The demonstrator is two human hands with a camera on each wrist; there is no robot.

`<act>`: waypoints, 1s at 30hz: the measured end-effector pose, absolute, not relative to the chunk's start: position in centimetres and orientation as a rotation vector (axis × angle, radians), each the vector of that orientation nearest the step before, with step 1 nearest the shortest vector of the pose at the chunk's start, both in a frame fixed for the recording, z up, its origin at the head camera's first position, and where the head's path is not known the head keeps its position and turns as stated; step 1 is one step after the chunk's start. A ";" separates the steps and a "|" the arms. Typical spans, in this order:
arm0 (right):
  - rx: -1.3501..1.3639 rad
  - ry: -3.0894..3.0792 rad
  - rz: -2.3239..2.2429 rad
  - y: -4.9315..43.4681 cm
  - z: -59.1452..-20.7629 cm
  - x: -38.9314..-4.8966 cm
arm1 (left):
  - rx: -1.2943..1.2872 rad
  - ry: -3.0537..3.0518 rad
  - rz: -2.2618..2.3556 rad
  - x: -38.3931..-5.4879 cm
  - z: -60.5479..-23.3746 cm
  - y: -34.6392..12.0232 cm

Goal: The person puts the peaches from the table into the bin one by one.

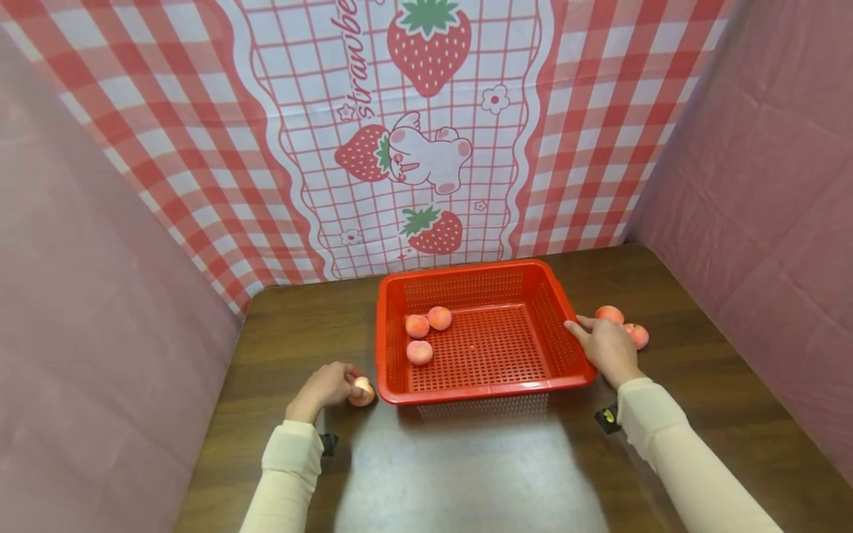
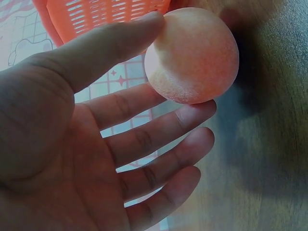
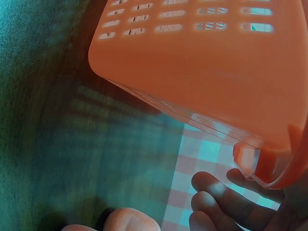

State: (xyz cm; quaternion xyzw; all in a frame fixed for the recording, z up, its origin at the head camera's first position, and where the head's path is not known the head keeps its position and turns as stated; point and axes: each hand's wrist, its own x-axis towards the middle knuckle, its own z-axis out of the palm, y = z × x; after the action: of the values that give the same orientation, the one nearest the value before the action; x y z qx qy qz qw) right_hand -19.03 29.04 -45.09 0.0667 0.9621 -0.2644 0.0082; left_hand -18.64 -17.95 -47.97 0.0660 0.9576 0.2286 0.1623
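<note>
On the left, a peach (image 2: 195, 57) sits between the thumb and the first fingers of my left hand (image 1: 333, 385), which pinches it beside the basket. The remaining fingers of that hand are spread in the left wrist view. My right hand (image 1: 609, 348) holds the right rim of a red plastic basket (image 1: 473, 390), thumb over the edge and fingers on the outer side (image 3: 216, 202). Inside the basket, near its left wall, lie three peaches (image 1: 420, 353).
Two more peaches (image 1: 635, 337) lie on the wooden table (image 1: 293, 326) just beyond my right hand. A strawberry-print checked cloth (image 1: 426, 148) hangs behind the table. Pink cloth (image 1: 753, 185) walls stand at both sides.
</note>
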 end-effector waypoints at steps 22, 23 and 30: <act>0.192 3.035 -0.794 29.0 -44.9 -19.0 | 0.121 2.764 0.722 -18.2 -47.4 -18.2; 0.194 3.030 -0.799 29.0 -44.9 -19.0 | 0.121 2.767 0.724 -18.2 -47.4 -18.3; 0.190 3.036 -0.805 28.9 -44.9 -19.0 | 0.126 2.784 0.732 -18.3 -47.3 -18.4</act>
State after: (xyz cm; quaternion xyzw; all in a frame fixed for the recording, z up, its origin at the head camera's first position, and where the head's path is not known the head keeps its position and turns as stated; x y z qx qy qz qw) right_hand -18.95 28.94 -44.93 0.0603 0.9648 -0.2560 -0.0026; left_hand -18.31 -18.43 -47.28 0.0434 0.9581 0.2518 0.1298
